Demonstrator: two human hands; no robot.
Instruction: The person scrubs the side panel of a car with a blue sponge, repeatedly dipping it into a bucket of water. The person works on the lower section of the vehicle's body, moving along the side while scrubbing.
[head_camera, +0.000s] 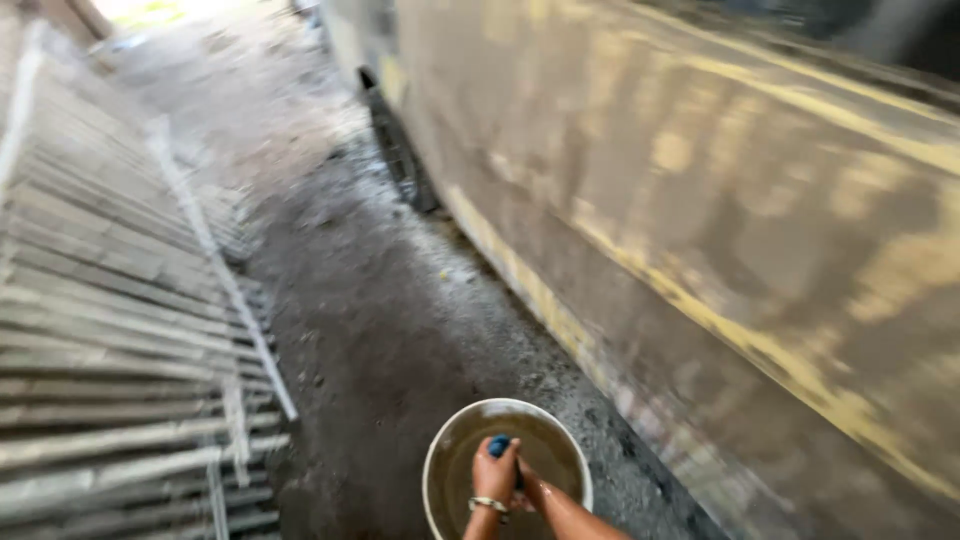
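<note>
A left hand, bracelet at the wrist, closed its fingers on a blue sponge inside a round basin of murky water beside a car; the right hand's fingers could not be made out.

wet gravel ground, slatted fence

Car body seen along right side, blurred, pale w/ yellowish reflections. Wheel seen at its lower edge, upper centre. Wet dark ground seen betw. car and fence. Slatted fence seen at left, grey, w/ pale diagonal rail across it. Sunlit patch seen far top-left.
</note>
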